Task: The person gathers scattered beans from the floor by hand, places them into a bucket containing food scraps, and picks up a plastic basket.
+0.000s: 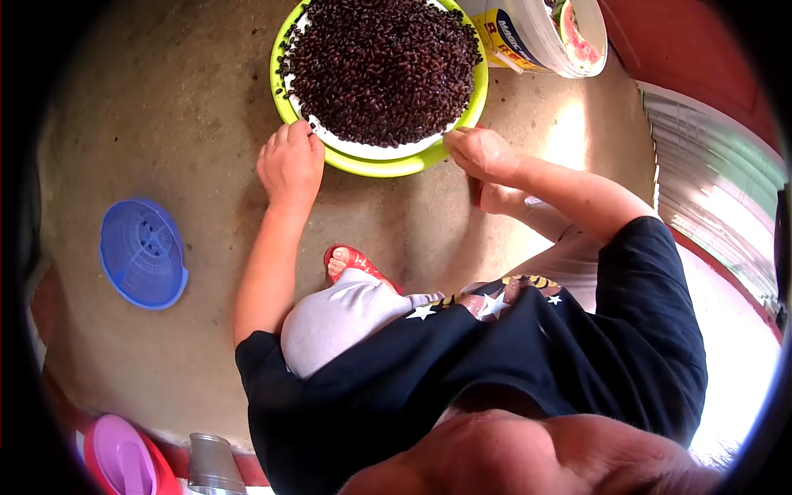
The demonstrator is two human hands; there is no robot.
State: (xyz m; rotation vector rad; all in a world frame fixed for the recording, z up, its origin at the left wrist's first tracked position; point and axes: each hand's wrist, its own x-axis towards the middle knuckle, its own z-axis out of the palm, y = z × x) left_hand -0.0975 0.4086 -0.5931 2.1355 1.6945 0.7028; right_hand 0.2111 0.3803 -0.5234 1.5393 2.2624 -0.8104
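A yellow-green basin point(375, 169) stands at the top of the view. A white inner dish point(386, 152) sits inside it, heaped with dark, shiny beans point(384, 74). My left hand point(290, 161) is closed on the near left of the rim, fingers curled over the edge close to the beans. On the near right of the rim my right hand point(483, 155) is closed too, with its fingertips pinched at the edge. Some beans lie along the white border near my left fingers.
A white bucket point(528, 37) holding watermelon rind point(582, 45) stands right of the basin. A blue plastic strainer point(144, 252) with a few dark bits lies at left. Behind are a pink tub point(124, 454) and a metal cup point(214, 464). Corrugated metal point(718, 165) lines the right.
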